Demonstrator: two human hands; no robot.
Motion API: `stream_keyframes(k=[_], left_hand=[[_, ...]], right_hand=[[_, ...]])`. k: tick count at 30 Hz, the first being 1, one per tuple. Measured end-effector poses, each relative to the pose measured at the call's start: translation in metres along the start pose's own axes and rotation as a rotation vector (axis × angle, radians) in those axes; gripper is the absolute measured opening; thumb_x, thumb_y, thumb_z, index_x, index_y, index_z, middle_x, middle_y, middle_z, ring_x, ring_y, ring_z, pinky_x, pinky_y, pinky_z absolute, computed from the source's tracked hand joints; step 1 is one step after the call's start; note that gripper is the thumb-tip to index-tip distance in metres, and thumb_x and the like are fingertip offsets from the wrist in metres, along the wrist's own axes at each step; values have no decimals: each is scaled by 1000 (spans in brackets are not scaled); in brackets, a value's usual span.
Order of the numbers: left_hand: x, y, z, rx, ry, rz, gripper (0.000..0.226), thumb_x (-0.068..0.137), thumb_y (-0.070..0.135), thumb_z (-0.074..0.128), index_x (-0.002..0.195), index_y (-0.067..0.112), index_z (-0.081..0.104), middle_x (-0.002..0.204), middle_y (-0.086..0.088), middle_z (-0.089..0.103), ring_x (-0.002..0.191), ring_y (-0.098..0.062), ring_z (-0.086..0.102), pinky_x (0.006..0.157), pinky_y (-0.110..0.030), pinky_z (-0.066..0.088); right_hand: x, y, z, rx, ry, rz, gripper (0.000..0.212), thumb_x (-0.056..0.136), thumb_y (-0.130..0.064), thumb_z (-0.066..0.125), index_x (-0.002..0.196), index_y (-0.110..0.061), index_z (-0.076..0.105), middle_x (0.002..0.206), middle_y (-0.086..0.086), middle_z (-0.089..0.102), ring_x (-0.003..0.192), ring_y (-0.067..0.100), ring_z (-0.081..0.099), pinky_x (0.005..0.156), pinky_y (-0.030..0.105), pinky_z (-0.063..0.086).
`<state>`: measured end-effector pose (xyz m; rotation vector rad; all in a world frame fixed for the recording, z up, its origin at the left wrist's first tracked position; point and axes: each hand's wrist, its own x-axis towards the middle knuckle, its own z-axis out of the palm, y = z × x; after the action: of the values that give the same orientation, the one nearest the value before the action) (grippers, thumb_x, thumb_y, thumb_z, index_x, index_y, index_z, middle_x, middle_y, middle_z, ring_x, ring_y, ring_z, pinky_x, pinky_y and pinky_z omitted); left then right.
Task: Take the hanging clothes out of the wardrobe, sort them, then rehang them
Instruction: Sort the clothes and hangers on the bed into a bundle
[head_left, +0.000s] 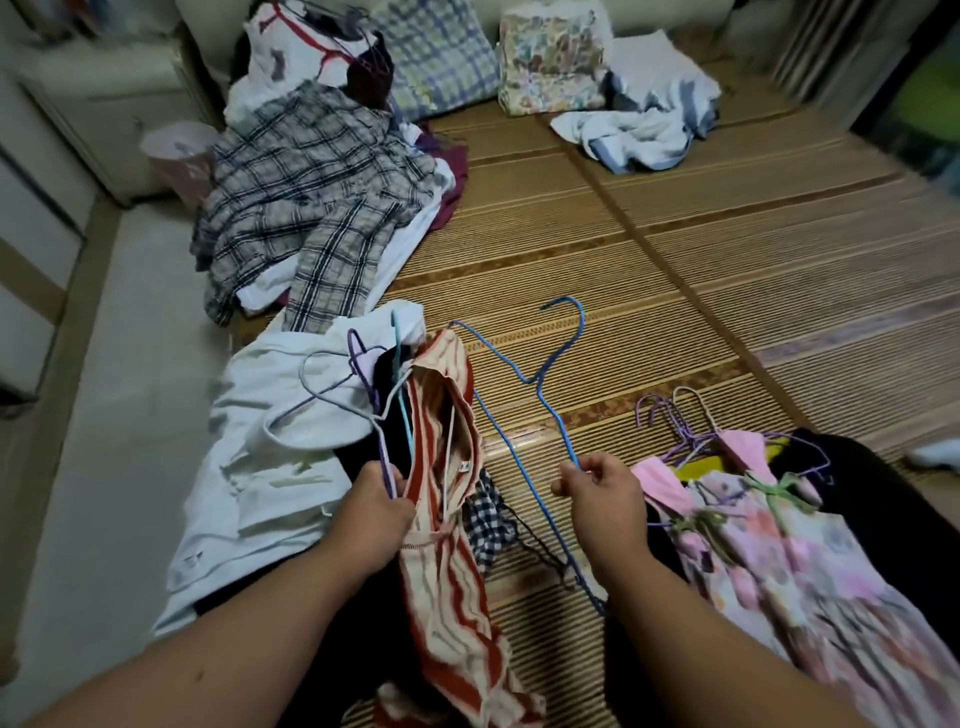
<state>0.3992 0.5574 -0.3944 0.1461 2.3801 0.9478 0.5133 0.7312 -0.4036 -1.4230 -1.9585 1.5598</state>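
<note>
I see a bamboo mat (727, 270) with dark brown bands covering the surface ahead. At its far edge two soft bags stand side by side: a blue-and-yellow checked bag (441, 57) on the left and a floral bag (550, 67) just right of it. Off the mat's left side a pink wastebasket (176, 156) stands on the pale floor (104, 364), near a white cabinet (104, 98).

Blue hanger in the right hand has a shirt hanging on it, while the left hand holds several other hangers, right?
Not quite. In the head view the blue hanger is bare, pinched by the right hand; the left hand does hold several other hangers.
</note>
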Motion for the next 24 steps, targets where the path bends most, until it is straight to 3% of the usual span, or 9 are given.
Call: stream_keyframes(k=[4,9,13,17,19,22,24], left_hand=[[-4,8,-21,-39,48,-2,15,87,5,49,99,12,47,91,-11,57,71,-19,47,57,-26,31],[-8,14,-41,-177,112,-51,15,92,11,49,105,17,46,91,-9,58,72,-20,52,61,-27,37],[-14,18,-47,-128,101,-71,18,92,18,52,109,19,49,98,-8,63,86,-28,60,77,-34,48],[-24,27,-50,-34,133,-89,21,93,13,46,113,17,49,97,-11,60,83,-29,57,63,-30,38],[-32,36,-54,-47,178,-95,25,93,8,42,117,14,49,105,-17,61,90,-33,58,68,-31,40],[-38,47,-64,-104,225,-79,23,92,6,41,112,14,50,107,-15,60,92,-31,56,75,-33,41],[-41,55,-73,-144,244,-67,23,91,6,45,112,15,51,105,-12,59,92,-28,53,78,-32,39]], right_hand=[[-14,-25,-22,7,38,-76,5,93,-16,55,98,-17,57,65,-1,61,65,14,55,59,27,39],[-32,-49,-44,33,88,-102,19,93,-16,55,108,-9,65,61,1,58,57,17,51,56,29,39],[-52,-77,-53,52,37,-177,18,93,-17,56,108,-13,65,62,-1,59,59,13,54,59,28,42],[-70,-104,-60,109,28,-198,12,93,-15,56,103,-18,62,64,0,58,60,12,53,57,28,45],[-76,-114,-67,153,50,-185,14,93,-14,56,104,-13,65,63,1,58,59,13,53,58,28,47],[-83,-131,-82,184,94,-214,13,92,-10,57,102,-11,66,59,-3,57,55,7,53,53,16,43],[-84,-149,-93,189,125,-260,12,91,-10,58,99,-12,67,56,-7,58,53,3,54,59,25,45]])
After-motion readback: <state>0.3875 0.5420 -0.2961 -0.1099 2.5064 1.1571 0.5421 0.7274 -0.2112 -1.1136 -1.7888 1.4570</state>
